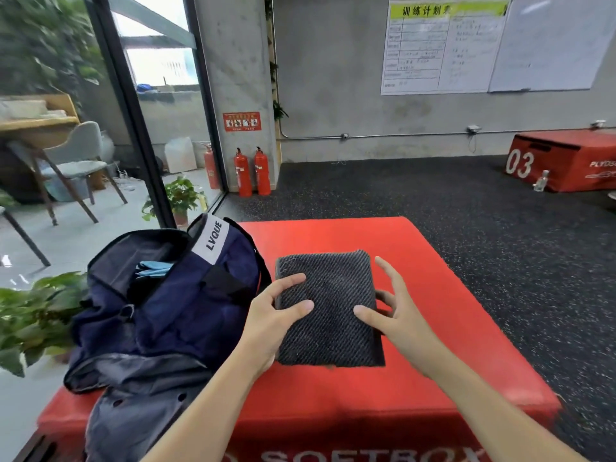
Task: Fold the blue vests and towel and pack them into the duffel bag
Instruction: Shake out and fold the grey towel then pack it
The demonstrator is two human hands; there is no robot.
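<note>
**Grey towel folded, bag waiting**

Grey and ribbed, the towel (328,308) lies folded into a neat block on the red box (433,328), and I take the box as my landmark. My left hand (271,315) holds the towel's left edge, thumb on top and fingers tucked under the side. My right hand (396,310) takes the right edge, thumb on top, though its other fingers are spread and barely closed, so I judge that grip as loose.

The bag (160,295) sits on the box's left side, touching the towel's left edge, its mouth open toward me. Pale blue cloth (151,268) shows inside; I read that as the vests already packed, but I cannot tell how many. I judge the folding done, with only the towel left to go in.

Room is good: the box's far and right parts are bare around the towel. The bag's near rim and a strap lie between the towel and the opening, so the towel needs to clear them.
</note>
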